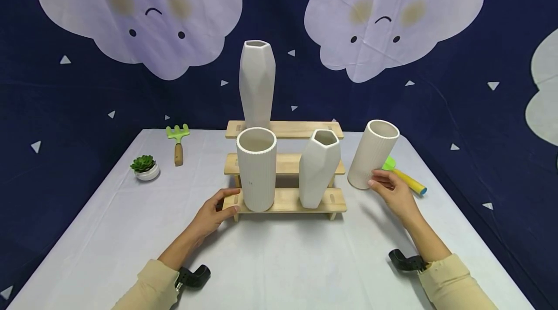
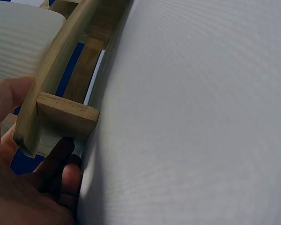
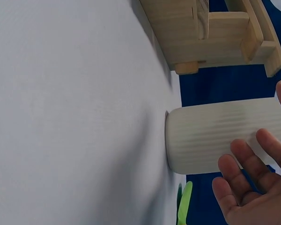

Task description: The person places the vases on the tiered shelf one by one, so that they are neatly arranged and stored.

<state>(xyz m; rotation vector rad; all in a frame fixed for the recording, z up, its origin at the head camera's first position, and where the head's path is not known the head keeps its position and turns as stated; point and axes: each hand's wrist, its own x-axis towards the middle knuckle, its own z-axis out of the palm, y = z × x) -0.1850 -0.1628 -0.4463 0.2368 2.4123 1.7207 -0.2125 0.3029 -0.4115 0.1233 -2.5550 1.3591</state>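
My left hand (image 1: 208, 218) holds the left end of the lowest board of a three-tier wooden stand (image 1: 287, 200). In the left wrist view its thumb lies on the board's edge, with fingers curled below. A ribbed white cylindrical vase (image 1: 258, 169) and a faceted white vase (image 1: 319, 169) stand on that bottom tier. On the top tier is a taller faceted white vase (image 1: 257, 85). To the stand's right, another ribbed white vase (image 1: 374, 154) stands on the table. Beside its lower side is my right hand (image 1: 394, 197), fingers loosely bent and fingertips right at the vase.
A small potted succulent (image 1: 146, 168) and a green toy rake with a wooden handle (image 1: 178, 143) lie at the table's left. Behind my right hand is a yellow-handled tool with a green head (image 1: 410, 181). A dark blue cloud-patterned cloth (image 1: 279, 9) hangs behind the white table (image 1: 296, 261).
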